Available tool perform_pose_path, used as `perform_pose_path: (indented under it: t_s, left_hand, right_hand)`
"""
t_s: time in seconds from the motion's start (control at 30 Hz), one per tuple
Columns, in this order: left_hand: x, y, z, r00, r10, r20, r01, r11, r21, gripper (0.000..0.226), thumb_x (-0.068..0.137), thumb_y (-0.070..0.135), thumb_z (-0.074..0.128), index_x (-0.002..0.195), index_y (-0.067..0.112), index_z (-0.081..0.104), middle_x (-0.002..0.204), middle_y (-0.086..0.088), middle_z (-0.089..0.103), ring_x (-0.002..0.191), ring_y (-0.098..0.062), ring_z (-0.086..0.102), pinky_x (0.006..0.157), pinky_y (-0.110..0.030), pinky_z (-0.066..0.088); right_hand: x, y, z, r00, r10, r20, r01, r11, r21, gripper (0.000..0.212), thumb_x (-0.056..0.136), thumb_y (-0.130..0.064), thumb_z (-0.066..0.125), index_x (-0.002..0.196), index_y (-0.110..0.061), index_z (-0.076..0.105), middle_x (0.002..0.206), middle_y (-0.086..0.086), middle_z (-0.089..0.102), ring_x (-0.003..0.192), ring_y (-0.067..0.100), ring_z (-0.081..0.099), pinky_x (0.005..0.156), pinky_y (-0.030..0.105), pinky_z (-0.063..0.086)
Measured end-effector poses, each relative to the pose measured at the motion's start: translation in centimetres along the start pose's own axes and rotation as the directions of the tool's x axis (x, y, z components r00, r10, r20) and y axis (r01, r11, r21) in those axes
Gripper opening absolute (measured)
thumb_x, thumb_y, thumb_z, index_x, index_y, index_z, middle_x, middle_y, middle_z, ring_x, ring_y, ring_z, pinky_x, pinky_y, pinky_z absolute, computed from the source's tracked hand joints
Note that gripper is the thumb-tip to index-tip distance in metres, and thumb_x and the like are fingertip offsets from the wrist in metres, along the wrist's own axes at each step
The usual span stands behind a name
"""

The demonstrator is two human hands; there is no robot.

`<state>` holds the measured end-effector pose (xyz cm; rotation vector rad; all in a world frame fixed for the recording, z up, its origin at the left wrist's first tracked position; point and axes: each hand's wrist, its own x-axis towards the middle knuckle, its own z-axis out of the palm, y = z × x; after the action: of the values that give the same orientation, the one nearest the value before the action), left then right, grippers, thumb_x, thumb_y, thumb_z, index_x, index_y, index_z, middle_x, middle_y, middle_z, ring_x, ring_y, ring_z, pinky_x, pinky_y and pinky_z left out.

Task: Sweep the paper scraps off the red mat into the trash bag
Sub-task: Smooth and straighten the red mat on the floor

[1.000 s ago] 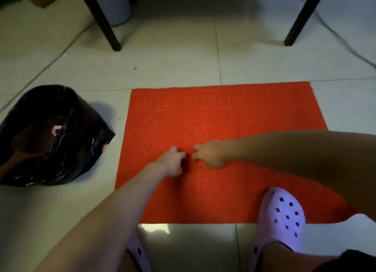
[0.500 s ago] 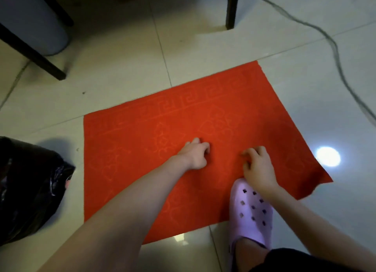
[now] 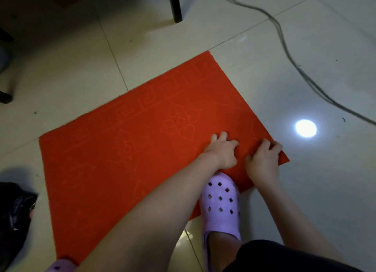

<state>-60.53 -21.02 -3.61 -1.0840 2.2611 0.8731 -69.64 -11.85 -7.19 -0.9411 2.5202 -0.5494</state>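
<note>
Crouching over a red mat (image 3: pixel 122 160) that lies flat and skewed on a glossy pale tile floor (image 3: pixel 305 190), a person reaches both bare arms toward its right-hand corner. The left hand (image 3: pixel 221 149) rests knuckles-up on the mat with its fingers bent under. The right hand (image 3: pixel 262 162) sits just beside it at the mat's right edge, fingers likewise curled. Whether either hand pinches anything cannot be told. No paper scraps show on the open red surface, so any left are probably hidden beneath the hands. Such scraps would be light and flimsy, easy to scatter, best raked together with bent fingers and lifted in a pinch or a cupped palm. The mat looks thin, soft and felt-like, embossed with a key-pattern border and heart-shaped motifs; it would likely fold or slide if tugged. A lilac perforated clog (image 3: pixel 220 202) plants its toe on the near edge, which may pin it. The black trash bag (image 3: pixel 14 221), crinkled and shiny, slumps at the lower left, beside the mat's left corner and well apart from the hands. A grey cable (image 3: pixel 284 54) and a dark furniture leg (image 3: pixel 175 5) lie beyond.
</note>
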Motion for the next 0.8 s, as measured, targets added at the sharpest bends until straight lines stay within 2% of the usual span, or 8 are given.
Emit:
perform_pose_path:
  t_s: [0.1,0.23,0.4,0.53,0.6,0.67,0.73,0.8]
  left_hand:
    - [0.4,1.1,0.5,0.999,0.033,0.013,-0.033,0.999,0.013,0.059,0.086,0.021,0.051,0.143,0.029,0.039,0.141,-0.008,0.027,0.124,-0.038,0.027,0.107,-0.044,0.034]
    - [0.7,2.4,1.0,0.997,0.074,-0.006,-0.074,0.997,0.022,0.056,0.086,0.019,0.053,0.141,0.025,0.042,0.137,-0.007,0.03,0.12,-0.036,0.03,0.103,-0.041,0.038]
    - [1.1,2.8,1.3,0.995,0.06,-0.075,-0.066,0.995,-0.077,0.051,0.083,0.019,0.058,0.133,0.02,0.048,0.131,-0.004,0.033,0.116,-0.029,0.034,0.099,-0.036,0.041]
    - [1.2,3.6,1.8,0.996,-0.013,-0.084,0.002,0.992,-0.126,0.085,0.07,0.04,0.076,0.142,0.028,0.033,0.137,0.001,0.028,0.125,-0.025,0.027,0.1,-0.041,0.039]
    - [1.3,3.7,1.5,0.997,-0.01,-0.077,-0.002,0.988,-0.152,0.103,0.062,0.052,0.08,0.146,0.031,0.025,0.14,0.0,0.027,0.128,-0.026,0.025,0.106,-0.042,0.035]
    - [1.4,3.4,1.0,0.998,-0.002,-0.059,-0.01,0.977,-0.213,0.109,0.058,0.059,0.08,0.148,0.031,0.023,0.14,0.0,0.029,0.129,-0.026,0.026,0.108,-0.043,0.033]
    - [1.5,3.0,0.7,0.999,-0.001,-0.045,-0.012,0.961,-0.278,0.108,0.057,0.061,0.079,0.146,0.027,0.028,0.139,-0.001,0.035,0.128,-0.025,0.031,0.108,-0.041,0.034]
    - [1.7,2.9,0.8,0.997,0.003,-0.072,-0.037,0.878,-0.476,0.095,0.055,0.054,0.083,0.135,0.021,0.042,0.129,-0.003,0.051,0.119,-0.021,0.047,0.102,-0.038,0.043]
  right_hand:
    - [0.9,0.7,-1.1,0.998,0.067,0.016,-0.068,0.998,0.011,0.056,0.078,0.002,0.056,0.129,0.012,0.032,0.136,0.034,0.026,0.096,0.052,0.05,0.084,0.043,0.045]
    - [2.1,0.9,-2.9,0.989,0.133,0.057,-0.13,0.99,-0.045,0.03,0.082,0.003,0.049,0.109,0.012,0.042,0.121,0.032,0.038,0.084,0.048,0.055,0.067,0.037,0.041]
    - [4.5,1.0,-5.0,0.921,0.33,0.206,-0.277,0.928,-0.249,0.037,0.089,-0.015,0.049,0.121,0.004,0.044,0.126,0.023,0.05,0.111,0.041,0.055,0.089,0.043,0.046]
    - [5.2,0.3,-6.4,0.933,0.215,0.29,-0.12,0.943,-0.312,0.031,0.093,-0.021,0.048,0.116,-0.001,0.052,0.12,0.021,0.058,0.111,0.037,0.056,0.088,0.038,0.046]
    - [5.2,-0.3,-6.7,0.936,0.107,0.335,-0.021,0.968,-0.249,0.029,0.095,-0.023,0.047,0.112,-0.003,0.059,0.113,0.019,0.063,0.106,0.036,0.059,0.084,0.035,0.046]
    - [5.2,-0.6,-7.1,0.919,0.023,0.393,0.008,0.997,-0.076,0.026,0.096,-0.019,0.046,0.104,-0.003,0.065,0.099,0.018,0.065,0.093,0.033,0.061,0.078,0.034,0.045]
    - [5.2,-0.6,-7.5,0.888,-0.03,0.458,-0.039,0.989,0.14,0.023,0.095,-0.014,0.046,0.087,-0.004,0.065,0.079,0.015,0.061,0.075,0.027,0.056,0.071,0.034,0.043]
    - [5.1,-0.7,-7.8,0.864,-0.076,0.497,-0.058,0.967,0.248,0.026,0.094,-0.012,0.047,0.071,-0.009,0.058,0.065,0.008,0.052,0.063,0.021,0.048,0.066,0.033,0.039]
